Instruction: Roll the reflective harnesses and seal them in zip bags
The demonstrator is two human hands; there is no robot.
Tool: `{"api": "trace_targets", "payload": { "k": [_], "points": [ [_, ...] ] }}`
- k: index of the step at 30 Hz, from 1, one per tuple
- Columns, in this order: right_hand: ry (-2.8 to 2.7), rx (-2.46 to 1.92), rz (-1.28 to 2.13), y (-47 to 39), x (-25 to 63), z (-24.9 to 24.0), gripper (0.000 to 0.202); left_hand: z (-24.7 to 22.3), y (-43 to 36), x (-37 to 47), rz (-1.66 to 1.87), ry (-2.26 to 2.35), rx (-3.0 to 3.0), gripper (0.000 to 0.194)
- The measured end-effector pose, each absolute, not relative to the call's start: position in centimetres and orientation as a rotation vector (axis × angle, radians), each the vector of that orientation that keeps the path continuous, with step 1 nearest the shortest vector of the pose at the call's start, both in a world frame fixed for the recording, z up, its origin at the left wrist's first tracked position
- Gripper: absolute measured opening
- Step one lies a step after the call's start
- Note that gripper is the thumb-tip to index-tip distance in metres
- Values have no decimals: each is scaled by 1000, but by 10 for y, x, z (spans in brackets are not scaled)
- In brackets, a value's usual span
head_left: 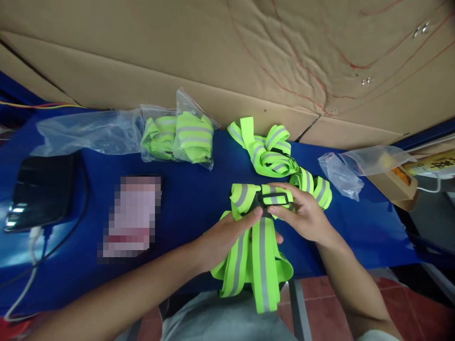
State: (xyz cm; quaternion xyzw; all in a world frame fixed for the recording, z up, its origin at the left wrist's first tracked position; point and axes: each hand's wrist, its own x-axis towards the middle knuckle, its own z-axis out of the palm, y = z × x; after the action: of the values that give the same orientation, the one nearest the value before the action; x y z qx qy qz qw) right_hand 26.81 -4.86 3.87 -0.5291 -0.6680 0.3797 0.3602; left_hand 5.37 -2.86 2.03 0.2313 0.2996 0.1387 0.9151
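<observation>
A neon-green reflective strap [263, 265] with a grey stripe hangs in loops from both my hands, over the table's front edge. My left hand [227, 237] grips it, thumb pressed by the dark buckle piece and fingers behind the bands. Beside it, my right hand [302, 213] pinches the part that carries a black slide buckle [275, 198], thumb below and index finger above. Just behind my hands lies a loose heap of similar green strap [273, 154], running on to rolled strap [322, 192] near my right wrist.
Bagged green straps [194, 137] and a long clear bag [92, 132] lie along the cardboard wall [159, 57]. A phone [133, 218] with a blurred screen and a black device [40, 192] with cables are at left. Small clear bags [341, 175] and a cardboard box [394, 187] are at right.
</observation>
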Motion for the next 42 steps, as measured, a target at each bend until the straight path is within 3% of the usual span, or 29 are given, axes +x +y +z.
{"api": "trace_targets", "payload": {
  "k": [3,8,13,18,21,26,28,30,33,35,38,42],
  "points": [
    [-1800,-1360,616,-55,260,36,40,17,-23,50,281,379,393,61],
    [-1882,-1257,318,-59,260,38,44,17,-25,46,192,125,433,66],
    [-2128,-1009,-7,-57,271,43,43,16,-27,47,39,117,567,48],
    [-2360,-872,-381,-58,274,49,29,13,-21,42,95,92,566,77],
    [-2410,-912,-242,-58,275,51,37,12,-20,43,191,196,491,72],
    [-2228,-1101,832,-56,283,62,71,13,-18,46,241,416,497,56],
    [-2000,-1152,1039,-54,284,62,87,14,-20,46,226,432,547,53],
    [-1849,-1223,1134,-53,281,57,75,14,-22,45,182,439,604,54],
    [-1718,-1289,1311,-54,271,51,32,11,-24,44,165,439,594,63],
    [-1599,-1294,1269,-56,265,52,24,8,-23,44,193,357,542,73],
    [-1493,-1359,933,-61,260,55,25,8,-20,43,142,155,538,81],
    [-1580,-1380,407,-64,260,52,28,13,-20,41,85,108,549,72]
  ]
}}
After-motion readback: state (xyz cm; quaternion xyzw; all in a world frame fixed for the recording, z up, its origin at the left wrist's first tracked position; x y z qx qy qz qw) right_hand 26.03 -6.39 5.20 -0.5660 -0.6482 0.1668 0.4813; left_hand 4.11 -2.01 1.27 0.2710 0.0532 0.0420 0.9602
